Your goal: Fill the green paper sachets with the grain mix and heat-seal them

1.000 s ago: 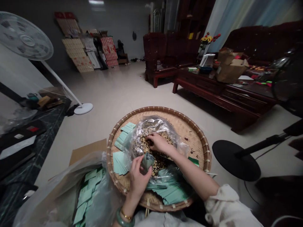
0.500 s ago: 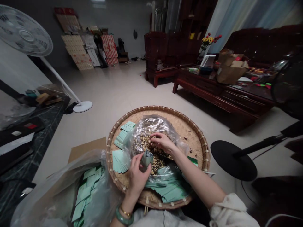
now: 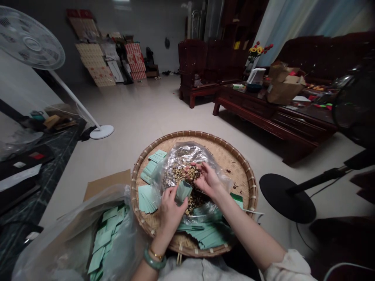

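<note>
My left hand [image 3: 171, 208] is closed round a small green paper packet [image 3: 184, 191], its mouth facing up. My right hand [image 3: 207, 178] is turned partly palm up, fingers curled with dark and pale dried pieces [image 3: 191, 173] in them. It is just above and right of the packet. Beneath both hands lies a clear plastic bag [image 3: 190, 150] spread open, holding a heap of the same dried pieces. The bag rests in a round woven bamboo tray [image 3: 172, 142]. Fanned green packets [image 3: 146, 200] lie at the tray's left, and more green packets [image 3: 205, 234] along its near edge.
Left of the tray stands a large plastic bag [image 3: 58, 230] with many green packets inside, beside a cardboard flap [image 3: 105, 183]. A white fan [image 3: 102, 132] stands at the left, and a black fan base [image 3: 287, 197] at the right. A dark wooden table [image 3: 263, 113] is beyond.
My right hand has turned from fingers-down in the heap to partly palm up, with dried pieces in its fingers. The packet in my left hand has tilted and shows more of its side.
</note>
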### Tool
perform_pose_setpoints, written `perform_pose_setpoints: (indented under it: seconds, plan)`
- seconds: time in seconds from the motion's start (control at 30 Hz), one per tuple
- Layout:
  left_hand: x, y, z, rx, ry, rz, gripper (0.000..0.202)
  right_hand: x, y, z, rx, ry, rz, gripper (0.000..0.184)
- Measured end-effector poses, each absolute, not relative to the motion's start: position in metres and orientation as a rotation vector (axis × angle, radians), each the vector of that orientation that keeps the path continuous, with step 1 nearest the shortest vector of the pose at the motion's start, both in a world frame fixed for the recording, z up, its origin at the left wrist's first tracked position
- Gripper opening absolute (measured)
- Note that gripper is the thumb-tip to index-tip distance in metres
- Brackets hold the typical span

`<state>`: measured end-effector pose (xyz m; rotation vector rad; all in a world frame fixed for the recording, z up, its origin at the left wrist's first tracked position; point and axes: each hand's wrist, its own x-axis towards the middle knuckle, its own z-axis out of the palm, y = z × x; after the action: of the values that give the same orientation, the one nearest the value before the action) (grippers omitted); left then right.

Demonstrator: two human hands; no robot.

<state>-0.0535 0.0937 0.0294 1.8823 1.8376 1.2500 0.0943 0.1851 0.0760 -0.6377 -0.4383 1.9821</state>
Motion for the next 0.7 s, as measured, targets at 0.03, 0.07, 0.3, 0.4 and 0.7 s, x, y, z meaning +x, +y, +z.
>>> perform_pose_setpoints:
  seconds: [0.03,0.07,0.3,0.4,0.7]
  plan:
    - [-0.052,0.096,0.031,1.896,1.831,1.256,0.044,0.094,0.184,0.080,-0.671,-0.517,1.921,0.033]
    - [-0.050,0.099,0.032,1.907,1.822,1.264,0.045,0.093,0.182,0.083,-0.712,-0.604,1.853,0.035]
    - [-0.038,0.113,0.034,1.946,1.778,1.330,0.046,0.086,0.170,0.081,-0.984,-1.105,1.386,0.049]
    - [-0.037,0.114,0.031,1.945,1.783,1.345,0.047,0.087,0.167,0.073,-1.015,-1.215,1.315,0.051]
    - [-0.041,0.115,0.029,1.928,1.797,1.334,0.045,0.097,0.158,0.074,-0.945,-1.446,1.356,0.058]
